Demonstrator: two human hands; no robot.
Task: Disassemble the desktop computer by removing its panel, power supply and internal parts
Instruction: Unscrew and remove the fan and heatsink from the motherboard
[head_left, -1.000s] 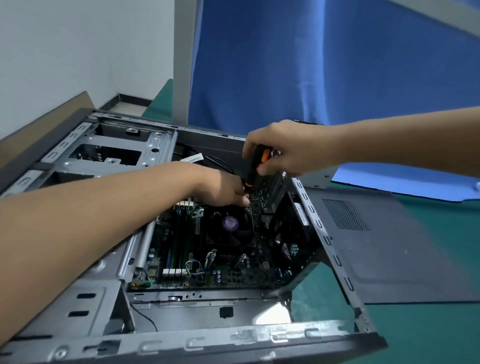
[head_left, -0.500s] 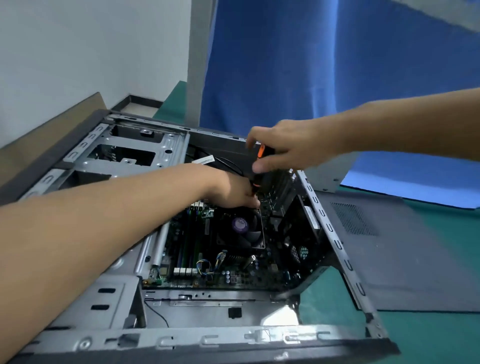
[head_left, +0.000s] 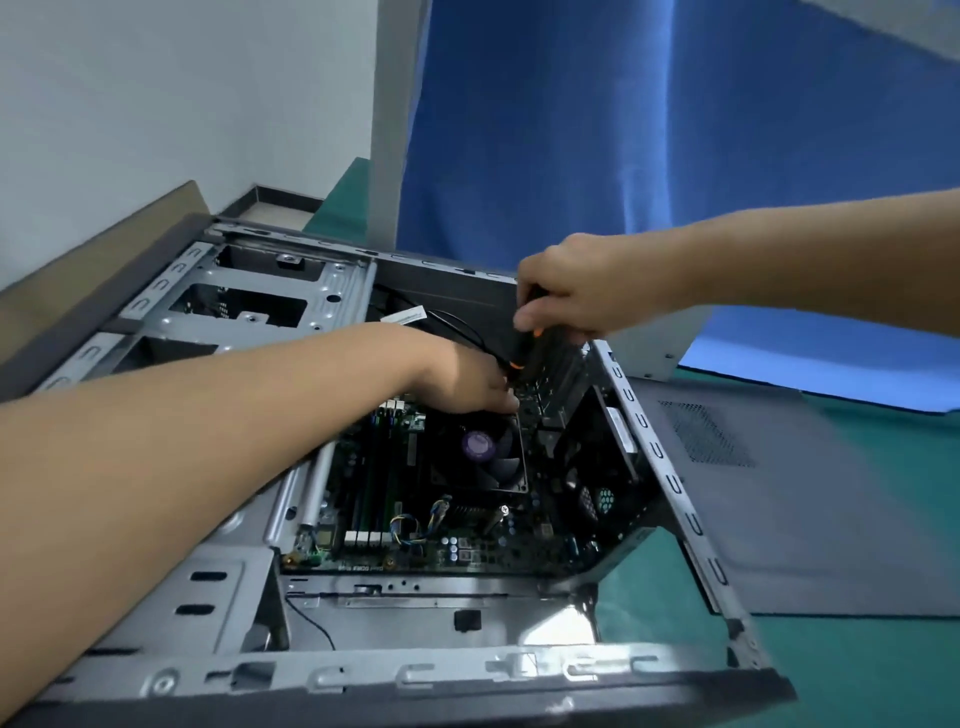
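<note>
Found case (head_left: 415, 675) lying on its side on green mat (head_left: 857, 665), open side up, interior exposed. Noted panel (head_left: 805, 519) off the case, flat on mat just right of it, vent grille facing up.

Seen inside: board (head_left: 467, 551) on case floor w/ fan (head_left: 493, 457) near centre, RAM (head_left: 371, 478) just left of fan, small coloured wires on near side of fan. Logged drive cage (head_left: 249, 306) at far-left end of case, bays showing as dark openings.

Observed R hand (head_left: 566, 291) reaching in from right, above far edge of case, fingers curled round top of screwdriver (head_left: 524, 348). Noted black handle w/ orange bands, held roughly upright, pointing down into case at fan's far corner. Could not see the tip, so no finding on what it sits on.

Observed L hand (head_left: 467, 379) reaching in from near left, forearm crossing over case's left side, palm down, fingertips at far edge of fan and right beside lower end of screwdriver. Found fingers mostly hidden under the hand: appear to touch the shaft, but cannot tell whether gripping anything.

Noted blue curtain (head_left: 623, 130) behind case and white wall (head_left: 156, 104) at left.
</note>
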